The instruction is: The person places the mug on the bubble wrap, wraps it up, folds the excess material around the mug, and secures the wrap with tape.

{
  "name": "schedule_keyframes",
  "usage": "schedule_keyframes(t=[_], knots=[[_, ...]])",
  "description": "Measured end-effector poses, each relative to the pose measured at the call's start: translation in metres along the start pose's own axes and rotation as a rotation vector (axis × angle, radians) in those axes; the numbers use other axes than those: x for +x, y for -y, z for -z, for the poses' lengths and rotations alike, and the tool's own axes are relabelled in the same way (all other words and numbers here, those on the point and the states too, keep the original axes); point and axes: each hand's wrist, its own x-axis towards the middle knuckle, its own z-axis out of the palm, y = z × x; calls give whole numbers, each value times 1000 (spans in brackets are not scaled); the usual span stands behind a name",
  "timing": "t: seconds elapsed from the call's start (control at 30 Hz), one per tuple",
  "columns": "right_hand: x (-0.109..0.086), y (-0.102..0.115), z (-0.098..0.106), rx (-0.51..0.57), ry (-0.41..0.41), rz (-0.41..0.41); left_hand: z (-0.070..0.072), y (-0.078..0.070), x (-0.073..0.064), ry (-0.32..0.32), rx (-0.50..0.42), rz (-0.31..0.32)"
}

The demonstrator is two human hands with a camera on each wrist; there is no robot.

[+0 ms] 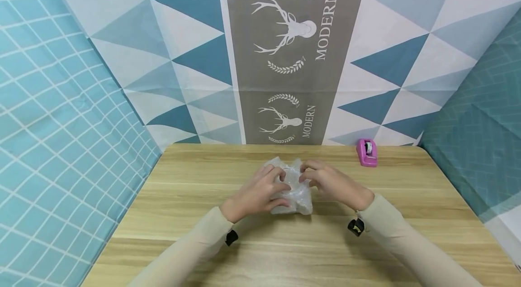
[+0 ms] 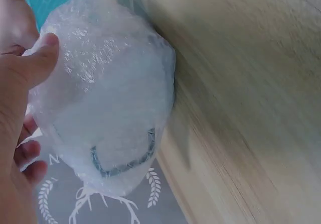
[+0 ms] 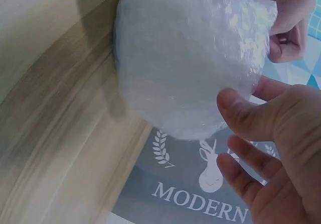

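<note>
A bubble-wrapped bundle [image 1: 291, 187] sits on the wooden table in front of me, crinkled and see-through white. Through its wrap, the left wrist view shows a dark U-shaped line [image 2: 125, 168]; the rest of the contents is blurred by the plastic. My left hand [image 1: 262, 189] bends over the bundle's left side, thumb and fingers holding the wrap. From the other side my right hand [image 1: 325, 180] pinches the wrap near the upper right edge, its thumb [image 3: 235, 108] on the plastic and a finger partly hidden behind it.
A pink tape dispenser [image 1: 367, 153] stands near the table's back right edge. Behind the wooden table [image 1: 285, 255] hangs a patterned cloth [image 1: 281, 51] with deer heads and triangles. Blue tiled cloth [image 1: 61, 119] borders the left side, darker green cloth [image 1: 480, 142] the right.
</note>
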Motion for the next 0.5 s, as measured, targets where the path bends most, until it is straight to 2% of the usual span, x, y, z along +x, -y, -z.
schedule_keyframes(t=[0.17,0.37,0.5], knots=[[-1,2,1,-74,-6,55,0,4,-1,1,-131,-5],[-4,8,0,-12,18,50,3,10,-4,-7,-218,28],[-5,14,-1,-3,20,60,9,13,-7,34,-245,62]])
